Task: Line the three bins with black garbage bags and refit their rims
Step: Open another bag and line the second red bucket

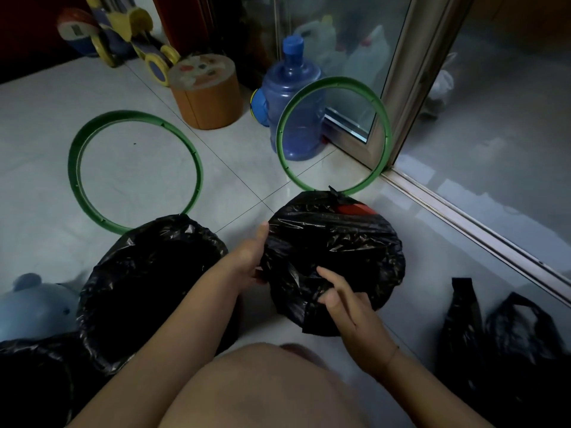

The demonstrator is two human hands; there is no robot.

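The person crouches on the tiled floor with both hands on the right bin, of which only a sliver of red edge shows. A black bag is draped slack across its mouth. The left hand grips the bag's left edge, thumb up and the other fingers curled under the plastic. The right hand rests on the near side of the bag; its index finger lies straight on the plastic while thumb and remaining fingers seem to pinch a fold (the dark plastic makes the hold hard to read).

Just left, touching the left forearm, stands the middle bin, already lined with black plastic that is folded over its lip. A third lined bin shows at the lower left corner.

Neither of the two visible rims is fitted. One green rim lies flat on the floor beyond the middle bin. The other green rim stands on edge behind the right bin, leaning by a blue water jug and the door frame. Spare black bags lie crumpled on the floor to the right.
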